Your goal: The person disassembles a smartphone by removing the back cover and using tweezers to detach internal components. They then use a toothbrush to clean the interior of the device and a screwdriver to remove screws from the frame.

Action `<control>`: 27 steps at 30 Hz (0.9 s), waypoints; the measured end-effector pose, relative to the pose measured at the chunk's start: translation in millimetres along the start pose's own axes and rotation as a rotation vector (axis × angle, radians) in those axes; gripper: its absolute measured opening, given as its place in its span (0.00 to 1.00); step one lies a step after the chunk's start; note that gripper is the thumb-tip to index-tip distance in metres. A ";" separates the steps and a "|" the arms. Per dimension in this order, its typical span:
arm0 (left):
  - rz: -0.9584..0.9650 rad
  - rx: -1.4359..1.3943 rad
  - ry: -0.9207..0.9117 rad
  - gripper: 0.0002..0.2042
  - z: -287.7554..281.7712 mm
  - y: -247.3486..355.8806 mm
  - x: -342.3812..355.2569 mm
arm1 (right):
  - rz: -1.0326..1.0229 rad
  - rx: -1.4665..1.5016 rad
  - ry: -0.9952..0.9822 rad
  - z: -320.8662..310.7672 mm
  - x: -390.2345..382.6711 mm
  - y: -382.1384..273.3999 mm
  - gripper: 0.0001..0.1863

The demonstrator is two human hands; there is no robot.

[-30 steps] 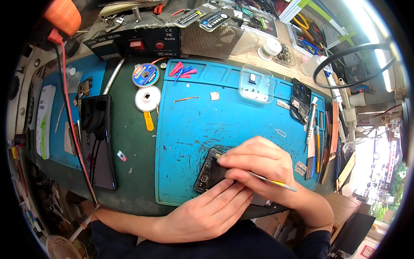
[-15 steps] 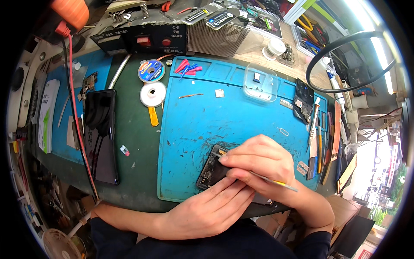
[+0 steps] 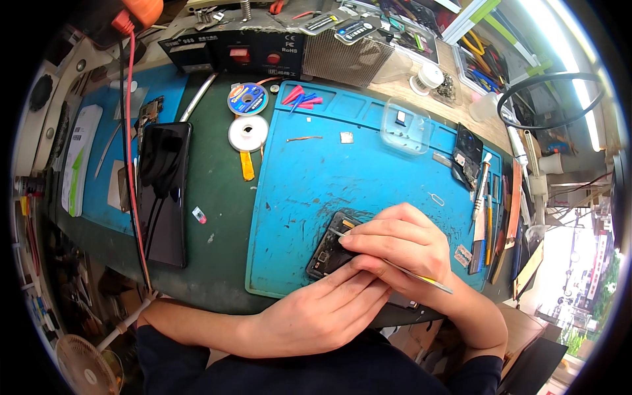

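Observation:
A black opened phone [image 3: 324, 255] lies tilted at the lower middle of the blue silicone mat [image 3: 309, 178]. My right hand [image 3: 408, 253] grips a thin metal tool [image 3: 435, 283] with a yellow section, its tip over the phone's upper interior. My left hand [image 3: 324, 309] has its fingers pressed together over the phone's lower part, touching it and meeting my right hand underneath; the fingertips are partly hidden. A small pin [image 3: 436, 199] and a razor blade [image 3: 463, 257] lie to the right of the phone.
A glossy phone [image 3: 164, 197] and red cable [image 3: 133, 197] are left. Spools [image 3: 247, 133], a clear tray [image 3: 405, 131], another phone [image 3: 466, 156] and slim tools [image 3: 486, 217] surround the working spot. A black power unit [image 3: 234, 54] stands behind; a fan [image 3: 85, 359] is lower left.
The view has shifted, moving the mat and bench items slightly right and up in the picture. The tool's tip now shows beyond my right fingertips; both hands remain over the phone.

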State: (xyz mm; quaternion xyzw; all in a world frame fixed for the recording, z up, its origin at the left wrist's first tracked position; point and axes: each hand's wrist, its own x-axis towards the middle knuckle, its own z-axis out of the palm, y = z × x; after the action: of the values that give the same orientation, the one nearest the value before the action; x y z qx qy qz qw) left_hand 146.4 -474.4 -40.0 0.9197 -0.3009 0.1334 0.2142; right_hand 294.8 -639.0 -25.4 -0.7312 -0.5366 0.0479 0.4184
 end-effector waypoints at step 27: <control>0.081 0.006 0.267 0.14 29.0 25.7 -20.5 | -0.035 0.201 -0.073 14.6 -7.5 -15.9 0.11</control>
State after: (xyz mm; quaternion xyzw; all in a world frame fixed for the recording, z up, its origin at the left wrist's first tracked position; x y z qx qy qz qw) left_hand 118.1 -496.6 -64.9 0.8816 -0.3061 0.2639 0.2439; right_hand 272.2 -635.8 -27.1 -0.6739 -0.5566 0.1206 0.4706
